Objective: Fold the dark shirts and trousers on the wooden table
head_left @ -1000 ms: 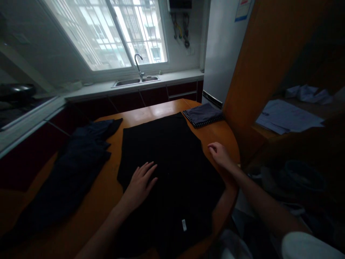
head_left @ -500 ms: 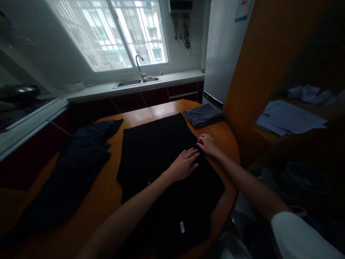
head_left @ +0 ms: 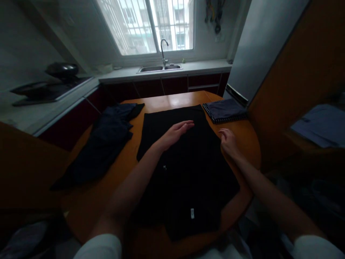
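Observation:
A black T-shirt point(head_left: 188, 162) lies spread flat, its small white label point(head_left: 192, 213) toward me. Over its upper middle is my left hand point(head_left: 175, 133), open, fingers stretched out together and pointing right; nothing is in it. Whether its palm touches the cloth I cannot tell. My right hand point(head_left: 229, 142) rests at the shirt's right edge, fingers loosely bent and apart, fingertips beside the cloth. I see no fabric gripped in it. Near the shirt's far right corner sits a folded dark grey garment point(head_left: 225, 109) with a striped border.
The orange wooden table point(head_left: 172, 100) has rounded ends. A crumpled dark blue garment point(head_left: 105, 144) lies on its left side. Beyond are a counter with a sink point(head_left: 152, 68), a stove with a pan point(head_left: 61, 69), and a fridge point(head_left: 258, 46). Papers point(head_left: 320, 124) lie at right.
My view has turned left. My left hand has moved away from the right hand, leftward across the shirt, and appears raised. My right hand stays by the shirt's right edge.

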A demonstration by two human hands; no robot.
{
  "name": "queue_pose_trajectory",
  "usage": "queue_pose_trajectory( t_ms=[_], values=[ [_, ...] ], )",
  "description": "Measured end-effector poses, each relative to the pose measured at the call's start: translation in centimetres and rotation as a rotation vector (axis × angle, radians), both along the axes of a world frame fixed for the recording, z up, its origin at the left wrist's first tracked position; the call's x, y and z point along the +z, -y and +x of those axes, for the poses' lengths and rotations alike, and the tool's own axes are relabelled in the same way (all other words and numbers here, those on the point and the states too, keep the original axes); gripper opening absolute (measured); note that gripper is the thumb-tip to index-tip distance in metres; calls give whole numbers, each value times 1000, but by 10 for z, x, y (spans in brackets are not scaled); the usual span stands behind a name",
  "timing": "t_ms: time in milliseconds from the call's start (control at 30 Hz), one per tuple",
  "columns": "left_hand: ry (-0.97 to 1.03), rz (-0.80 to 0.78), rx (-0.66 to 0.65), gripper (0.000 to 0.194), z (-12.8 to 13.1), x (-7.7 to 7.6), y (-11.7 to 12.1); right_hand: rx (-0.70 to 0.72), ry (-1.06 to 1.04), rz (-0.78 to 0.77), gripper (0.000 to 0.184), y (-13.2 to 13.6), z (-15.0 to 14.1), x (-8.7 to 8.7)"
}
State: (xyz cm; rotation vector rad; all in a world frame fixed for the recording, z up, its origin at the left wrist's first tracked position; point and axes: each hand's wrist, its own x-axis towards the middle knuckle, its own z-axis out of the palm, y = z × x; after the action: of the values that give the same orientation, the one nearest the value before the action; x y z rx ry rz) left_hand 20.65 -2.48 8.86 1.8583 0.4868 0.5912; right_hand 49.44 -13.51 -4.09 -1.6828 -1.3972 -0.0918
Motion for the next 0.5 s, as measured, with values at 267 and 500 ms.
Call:
queue_pose_trajectory(
  t_ms=[267,500],
  values=[
    [-444,505,244,45,-110,-16,-5,173,109,-139,42,14,-43,20],
    [-774,687,405,55,-160,-110,5,151,357,-499,65,32,-77,-4]
  ],
)
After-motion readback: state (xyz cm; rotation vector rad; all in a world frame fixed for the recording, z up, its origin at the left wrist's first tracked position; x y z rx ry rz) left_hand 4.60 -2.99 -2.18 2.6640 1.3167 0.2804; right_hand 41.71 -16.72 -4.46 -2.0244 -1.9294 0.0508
